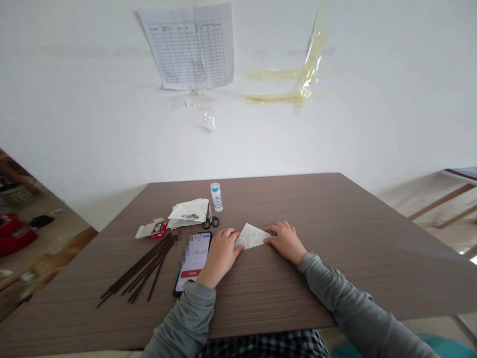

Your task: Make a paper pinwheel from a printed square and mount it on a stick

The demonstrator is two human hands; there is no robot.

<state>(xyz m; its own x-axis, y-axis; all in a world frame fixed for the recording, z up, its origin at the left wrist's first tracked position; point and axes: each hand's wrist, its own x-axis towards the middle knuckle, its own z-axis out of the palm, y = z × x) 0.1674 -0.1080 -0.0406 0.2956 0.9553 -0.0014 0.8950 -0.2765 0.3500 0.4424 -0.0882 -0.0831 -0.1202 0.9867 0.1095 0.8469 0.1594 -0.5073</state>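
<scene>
A small folded piece of printed paper (252,235) lies on the table in front of me. My left hand (221,252) grips its left edge, with the thumb at the lower corner and the fingers at the upper side. At the paper's right corner, my right hand (286,241) pinches it between thumb and fingers. A phone (194,261) showing a timer lies beside my left hand, partly covered by the wrist. Just beyond that hand are scissors (210,221) with dark handles.
A glue bottle (216,197) stands near a stack of printed papers (188,211). Left of them sit an opened small red box (158,228) of metal pieces and several thin dark brown sticks (139,268). A wall with a taped sheet (192,49) rises behind the table (357,258).
</scene>
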